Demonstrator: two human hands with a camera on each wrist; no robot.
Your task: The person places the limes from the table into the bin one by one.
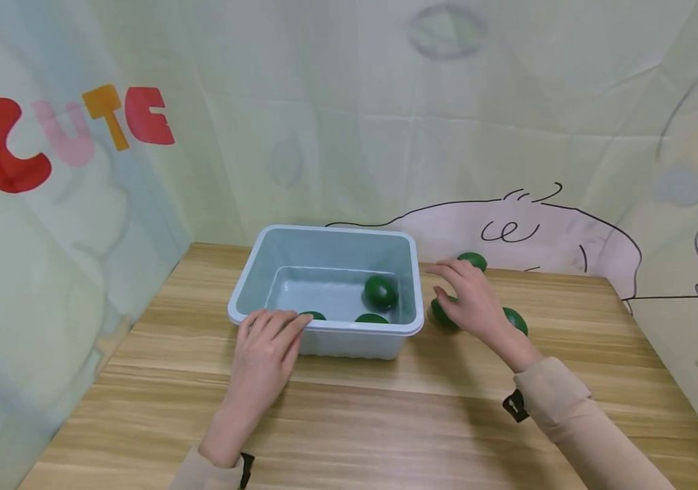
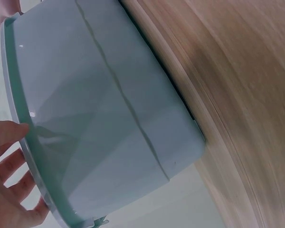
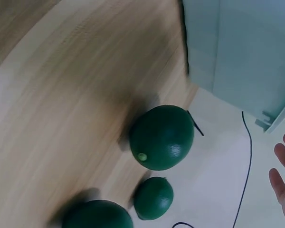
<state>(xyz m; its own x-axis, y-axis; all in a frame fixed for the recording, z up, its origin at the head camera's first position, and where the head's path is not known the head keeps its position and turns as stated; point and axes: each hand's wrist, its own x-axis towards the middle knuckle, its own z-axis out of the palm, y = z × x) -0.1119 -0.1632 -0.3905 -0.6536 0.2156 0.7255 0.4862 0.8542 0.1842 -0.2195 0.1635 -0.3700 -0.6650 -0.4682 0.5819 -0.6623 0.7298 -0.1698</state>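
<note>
A light blue plastic bin sits on the table. My left hand grips its near rim at the left corner; in the left wrist view, the fingers hook over the rim. Inside, one dark green oval fruit shows whole, and two more green fruits are partly hidden by the near wall. Right of the bin, my right hand hovers with loosely bent fingers, holding nothing. Around it lie a near green fruit, a smaller-looking one and another.
The wooden table reaches back to a printed cloth backdrop. Its right part has a line drawing on it, its left part coloured letters. A black strap is on my right wrist.
</note>
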